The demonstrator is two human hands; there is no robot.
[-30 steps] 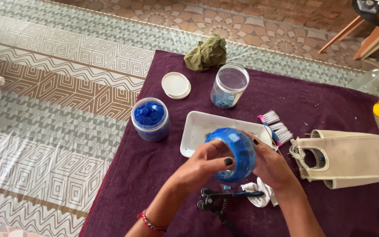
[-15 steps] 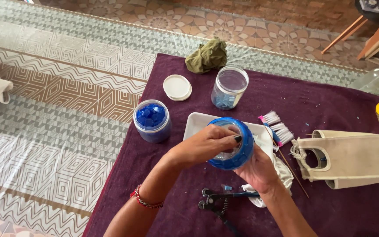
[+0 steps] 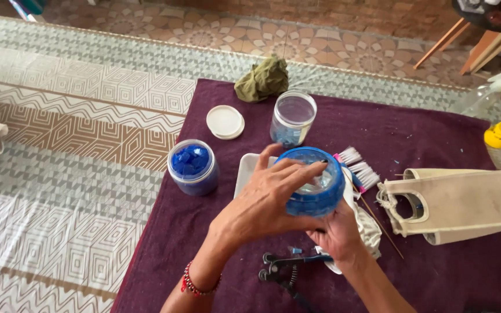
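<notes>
Blue-tiled round bowl point(image 3: 314, 188) sits gripped over the white tray point(image 3: 244, 174) at mid-cloth, right hand point(image 3: 334, 235) cupping it from beneath, left hand point(image 3: 268, 200) closed over its near rim with fingertips inside, likely pressing tiles, which calls for steady support.

Left hand point(image 3: 265, 200) now over blue bowl point(image 3: 314, 188)

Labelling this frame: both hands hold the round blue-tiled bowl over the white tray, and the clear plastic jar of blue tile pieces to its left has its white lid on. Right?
Not quite. The head view shows the clear plastic jar of blue tile pieces open; the round white lid lies on the purple cloth beyond it. The rest holds: left hand and right hand hold the round blue-tiled bowl over the white tray.
</notes>
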